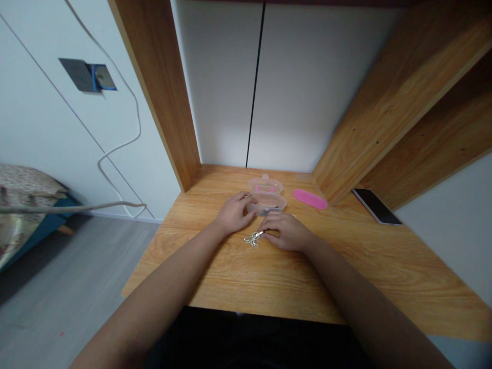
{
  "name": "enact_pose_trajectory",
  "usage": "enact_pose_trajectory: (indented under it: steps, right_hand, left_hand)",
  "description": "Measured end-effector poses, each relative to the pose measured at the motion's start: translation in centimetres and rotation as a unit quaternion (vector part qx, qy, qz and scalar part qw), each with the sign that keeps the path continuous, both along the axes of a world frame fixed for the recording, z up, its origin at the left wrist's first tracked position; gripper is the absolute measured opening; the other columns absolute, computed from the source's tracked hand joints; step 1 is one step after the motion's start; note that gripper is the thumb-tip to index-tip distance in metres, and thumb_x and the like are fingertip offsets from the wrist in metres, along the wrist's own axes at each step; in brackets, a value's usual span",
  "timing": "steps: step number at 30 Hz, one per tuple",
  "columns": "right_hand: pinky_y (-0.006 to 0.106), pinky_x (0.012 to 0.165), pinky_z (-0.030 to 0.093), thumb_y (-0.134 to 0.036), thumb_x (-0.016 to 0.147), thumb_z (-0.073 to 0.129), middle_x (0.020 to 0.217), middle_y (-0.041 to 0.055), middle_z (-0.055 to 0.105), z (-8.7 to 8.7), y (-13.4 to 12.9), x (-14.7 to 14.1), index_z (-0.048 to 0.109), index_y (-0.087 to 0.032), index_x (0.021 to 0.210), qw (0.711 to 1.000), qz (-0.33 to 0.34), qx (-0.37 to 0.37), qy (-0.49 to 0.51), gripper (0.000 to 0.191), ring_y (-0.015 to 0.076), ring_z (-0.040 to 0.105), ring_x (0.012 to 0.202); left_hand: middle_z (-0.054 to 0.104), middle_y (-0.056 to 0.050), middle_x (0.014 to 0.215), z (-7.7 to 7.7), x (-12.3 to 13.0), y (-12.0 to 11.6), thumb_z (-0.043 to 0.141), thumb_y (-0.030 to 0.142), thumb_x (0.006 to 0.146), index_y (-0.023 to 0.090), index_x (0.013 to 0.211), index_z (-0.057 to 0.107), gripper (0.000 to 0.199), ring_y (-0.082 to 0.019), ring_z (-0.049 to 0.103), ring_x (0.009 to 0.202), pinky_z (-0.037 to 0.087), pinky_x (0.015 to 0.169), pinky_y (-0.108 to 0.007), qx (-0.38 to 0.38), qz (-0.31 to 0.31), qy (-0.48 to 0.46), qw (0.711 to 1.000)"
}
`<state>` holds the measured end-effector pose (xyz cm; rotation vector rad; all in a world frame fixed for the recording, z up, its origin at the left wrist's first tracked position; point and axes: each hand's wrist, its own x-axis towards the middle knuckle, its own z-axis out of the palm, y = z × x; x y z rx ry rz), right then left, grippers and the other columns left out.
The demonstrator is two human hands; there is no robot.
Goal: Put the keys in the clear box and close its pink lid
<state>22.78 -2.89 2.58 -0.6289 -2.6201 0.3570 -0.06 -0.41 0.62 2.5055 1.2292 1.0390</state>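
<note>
A small clear plastic case (265,185) stands on the wooden desk with its lid tipped back and something pink showing in the lid. My left hand (233,212) holds the left end of the case between thumb and fingers. Just in front of the case, my right hand (286,230) pinches a bundled white cord (253,238), whose looped end sticks out to the left over the desk. What lies inside the case is too small to make out. A pink oval piece (310,199) lies flat to the right of the case.
A phone (376,206) lies at the right by the wooden upright. White panels (223,92) close off the back of the desk (246,277). On the left, a white cable (138,118) hangs along the wall past an uncovered socket box (102,77).
</note>
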Motion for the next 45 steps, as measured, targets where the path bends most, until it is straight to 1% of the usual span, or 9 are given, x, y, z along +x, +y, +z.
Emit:
enact_pose_trajectory:
  steps: [4,7,18,22,24,28,35,39,45]
  right_hand:
    - [0.035,0.083,0.056,-0.02,0.091,0.063,0.094,0.0048,0.076,-0.1,0.1,0.0,0.074,-0.023,0.098,1.0,-0.003,-0.002,-0.001,0.014,0.0192,0.069,0.09]
    - [0.036,0.084,0.056,-0.021,0.092,0.063,0.093,0.0046,0.076,-0.2,0.2,-0.1,0.074,-0.024,0.098,1.0,-0.003,0.007,0.026,0.013,0.0191,0.07,0.089]
    - [0.035,0.081,0.055,-0.022,0.091,0.065,0.095,0.0047,0.077,-0.1,0.2,0.2,0.075,-0.026,0.103,0.988,-0.049,0.065,0.131,0.016,0.0185,0.071,0.086]
    - [0.037,0.081,0.055,-0.019,0.089,0.067,0.094,0.0041,0.077,-0.3,0.5,0.4,0.074,-0.027,0.106,0.978,-0.069,0.107,0.164,0.02,0.0193,0.069,0.085]
    - [0.038,0.079,0.054,-0.019,0.088,0.068,0.092,0.0034,0.077,-0.3,0.7,0.5,0.074,-0.028,0.104,0.971,-0.092,0.135,0.175,0.019,0.0202,0.069,0.084]
    - [0.04,0.077,0.051,-0.022,0.088,0.068,0.092,0.0038,0.077,-0.3,0.9,0.7,0.074,-0.027,0.099,0.952,-0.167,0.176,0.185,0.014,0.0224,0.068,0.084]
    - [0.042,0.081,0.048,-0.026,0.089,0.066,0.092,0.0043,0.077,-0.6,1.5,1.3,0.075,-0.025,0.098,0.92,-0.292,0.175,0.192,0.013,0.0242,0.065,0.086]
    - [0.042,0.082,0.048,-0.027,0.088,0.066,0.09,0.0045,0.077,-0.7,1.8,1.3,0.076,-0.025,0.095,0.915,-0.322,0.157,0.184,0.013,0.0247,0.065,0.085]
    - [0.042,0.083,0.049,-0.027,0.087,0.066,0.09,0.0044,0.076,-0.9,1.9,1.3,0.076,-0.023,0.096,0.914,-0.329,0.139,0.193,0.013,0.0242,0.065,0.085]
  left_hand:
    - [0.064,-0.01,0.122,0.0,0.0,0.0,0.062,0.033,0.089,0.021,0.116,0.067,0.03,-0.027,0.06,0.118,0.048,0.104,-0.042,0.002,0.0,0.001,1.0]
    - [0.064,-0.01,0.122,0.1,-0.1,0.0,0.062,0.033,0.089,0.022,0.115,0.067,0.029,-0.027,0.06,0.118,0.049,0.104,-0.043,-0.001,0.002,0.002,1.0]
    - [0.065,-0.01,0.121,-0.1,-0.1,0.1,0.064,0.031,0.088,0.021,0.112,0.067,0.027,-0.026,0.061,0.116,0.049,0.104,-0.043,-0.004,-0.001,-0.003,1.0]
    - [0.064,-0.01,0.121,-0.2,-0.2,0.1,0.066,0.028,0.084,0.022,0.116,0.067,0.032,-0.026,0.062,0.113,0.051,0.101,-0.042,-0.015,-0.008,0.001,1.0]
    - [0.064,-0.01,0.122,0.0,-0.2,0.1,0.066,0.025,0.081,0.022,0.117,0.066,0.035,-0.027,0.062,0.114,0.05,0.101,-0.042,-0.014,-0.008,0.004,1.0]
    - [0.064,-0.011,0.122,0.1,-0.1,0.0,0.063,0.029,0.086,0.021,0.117,0.066,0.033,-0.027,0.061,0.115,0.05,0.102,-0.042,-0.008,-0.008,0.003,1.0]
    - [0.064,-0.01,0.122,-0.1,0.0,0.1,0.062,0.032,0.088,0.022,0.116,0.067,0.031,-0.027,0.06,0.119,0.048,0.104,-0.044,0.0,-0.004,-0.001,1.0]
    - [0.063,-0.011,0.123,-0.1,-0.1,0.1,0.063,0.032,0.088,0.021,0.116,0.067,0.031,-0.027,0.059,0.12,0.048,0.105,-0.043,-0.001,-0.004,0.002,1.0]
    - [0.064,-0.012,0.122,-0.1,-0.1,0.1,0.063,0.034,0.088,0.02,0.115,0.067,0.031,-0.027,0.06,0.119,0.049,0.104,-0.043,0.002,-0.003,0.004,1.0]
